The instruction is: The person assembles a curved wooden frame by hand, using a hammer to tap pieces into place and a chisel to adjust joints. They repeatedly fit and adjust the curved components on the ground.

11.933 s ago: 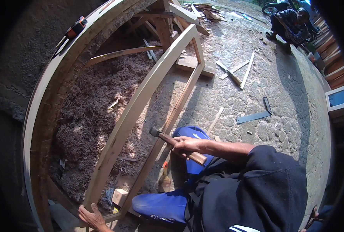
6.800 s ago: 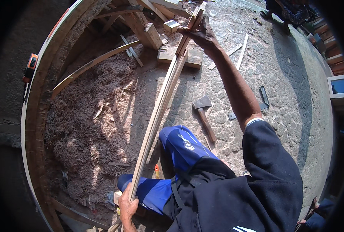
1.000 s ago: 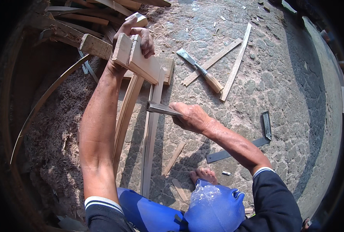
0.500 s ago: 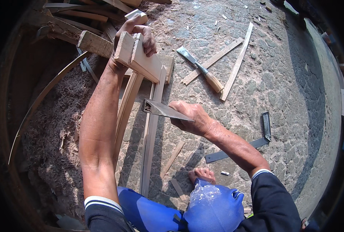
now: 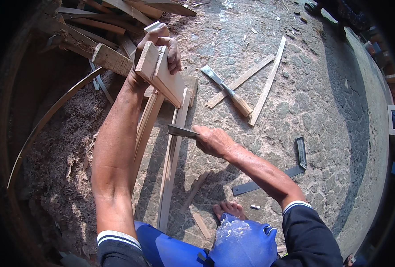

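My left hand (image 5: pixel 170 49) is closed round the upper end of a pale wooden frame (image 5: pixel 169 82). Its short, thick boards lie across two long wooden rails (image 5: pixel 168 178) that slope down towards my legs. My right hand (image 5: pixel 213 141) grips a tool with a dark metal head, which looks like a hatchet (image 5: pixel 182 131). The head is beside the right rail, below the boards; whether it touches the wood I cannot tell. Its handle is hidden by my hand.
A wood-handled chisel (image 5: pixel 226 91) lies across a thin strip on rough ground, beside a longer strip (image 5: pixel 268 80). A dark try square (image 5: pixel 268 180) is at the right. Scrap wood (image 5: pixel 113 18) is piled far left, above shavings (image 5: pixel 68 155). A thick beam (image 5: pixel 110 58) juts in.
My right hand has turned the hatchet, so its head now shows narrower and its socket no longer shows. My left hand keeps its hold on the frame. The whole view has shifted slightly.
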The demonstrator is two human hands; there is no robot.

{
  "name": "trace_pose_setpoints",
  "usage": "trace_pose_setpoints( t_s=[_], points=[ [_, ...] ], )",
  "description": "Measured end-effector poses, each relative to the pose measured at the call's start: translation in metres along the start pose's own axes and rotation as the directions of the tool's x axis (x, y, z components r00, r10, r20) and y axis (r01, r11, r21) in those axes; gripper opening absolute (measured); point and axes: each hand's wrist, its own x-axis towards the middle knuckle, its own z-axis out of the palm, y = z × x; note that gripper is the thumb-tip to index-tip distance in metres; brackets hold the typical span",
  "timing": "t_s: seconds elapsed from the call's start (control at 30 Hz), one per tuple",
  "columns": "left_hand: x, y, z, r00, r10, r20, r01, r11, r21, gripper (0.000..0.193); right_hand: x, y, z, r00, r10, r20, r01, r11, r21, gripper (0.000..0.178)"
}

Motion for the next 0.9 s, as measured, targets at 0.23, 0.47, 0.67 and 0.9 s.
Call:
trace_pose_setpoints(
  t_s=[0.23, 0.47, 0.67, 0.9],
  points=[
    [-0.005, 0.049, 0.006, 0.986, 0.151, 0.076, -0.156, 0.986, 0.064, 0.07, -0.071, 0.001, 0.022, 0.99, 0.135, 0.032, -0.133, 0.851, 0.509, 0.041],
    [-0.029, 0.056, 0.049, 0.961, 0.197, 0.195, -0.21, 0.976, 0.049, 0.07, -0.142, 0.027, 0.026, 0.839, 0.448, 0.309, -0.529, 0.803, 0.273, 0.055],
    [-0.047, 0.055, 0.108, 0.953, 0.125, 0.275, -0.3, 0.485, 0.822, 0.061, -0.084, 0.028, -0.033, 0.924, 0.381, -0.006, -0.353, 0.861, 0.366, 0.047],
    [-0.094, -0.002, 0.198, 0.757, -0.526, 0.389, -0.381, 0.13, 0.916, 0.047, 0.03, -0.011, -0.109, 0.97, 0.034, 0.241, -0.241, -0.009, 0.971, 0.067]
  ],
)
